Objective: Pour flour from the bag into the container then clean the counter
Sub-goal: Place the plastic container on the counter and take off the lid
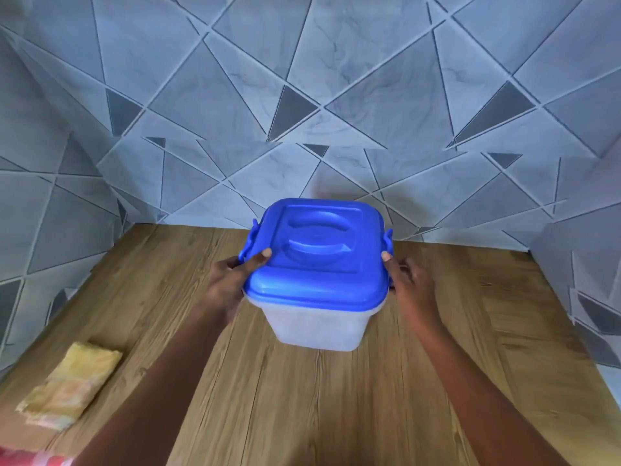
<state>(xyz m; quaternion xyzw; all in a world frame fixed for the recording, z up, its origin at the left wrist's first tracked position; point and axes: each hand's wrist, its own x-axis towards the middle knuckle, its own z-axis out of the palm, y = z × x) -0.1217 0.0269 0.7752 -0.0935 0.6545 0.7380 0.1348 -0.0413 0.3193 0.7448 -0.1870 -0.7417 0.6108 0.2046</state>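
The tub [316, 317], a translucent white box, stands mid-desk, near the far wall [302, 95], with its blue lid [316, 253] on. It sits between the two hands. The left hand [232, 280] grips the tub's left side just under the lid, thumb laid on the lid's near-left corner beside the left latch [248, 243]. The right hand [408, 280] holds the right side, thumb tip against the right latch [388, 242], fingers curled round the edge behind. Both grips are closed on the tub. A folded yellow cloth [70, 385] lies on the wood-grain desk [302, 398] at near left, well apart from the tub. Something red [30, 459] shows blurred at the near-left corner.
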